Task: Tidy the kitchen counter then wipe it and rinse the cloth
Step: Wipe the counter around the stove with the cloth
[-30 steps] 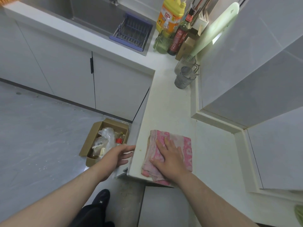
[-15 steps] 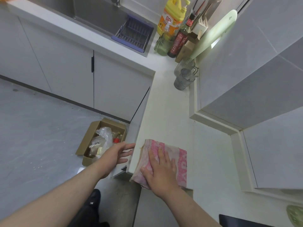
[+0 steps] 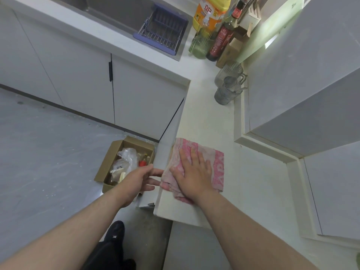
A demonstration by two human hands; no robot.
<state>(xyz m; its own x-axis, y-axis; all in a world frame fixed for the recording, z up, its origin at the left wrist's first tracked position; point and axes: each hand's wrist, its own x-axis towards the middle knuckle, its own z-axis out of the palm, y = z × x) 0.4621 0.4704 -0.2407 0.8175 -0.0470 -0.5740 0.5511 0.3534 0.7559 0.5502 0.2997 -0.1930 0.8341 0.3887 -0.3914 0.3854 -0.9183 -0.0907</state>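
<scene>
A pink patterned cloth (image 3: 216,162) lies folded at the left edge of the white counter (image 3: 206,121), its left side hanging slightly over the rim. My right hand (image 3: 191,172) lies flat on the cloth, fingers spread, pressing it down. My left hand (image 3: 139,180) is cupped just below the counter's edge, beside the cloth, fingers apart and holding nothing. The steel sink (image 3: 116,10) is at the top, in the other leg of the counter.
A blue dish rack (image 3: 162,30) sits in the sink. Bottles (image 3: 209,14), a green glass (image 3: 200,46) and two clear mugs (image 3: 228,88) stand by the wall at the back. A cardboard box (image 3: 124,162) of rubbish is on the floor below the counter edge.
My right hand has slid the cloth leftward to the counter's edge, where it hangs slightly over. My left hand has stayed cupped under the edge, now close beside the cloth.
</scene>
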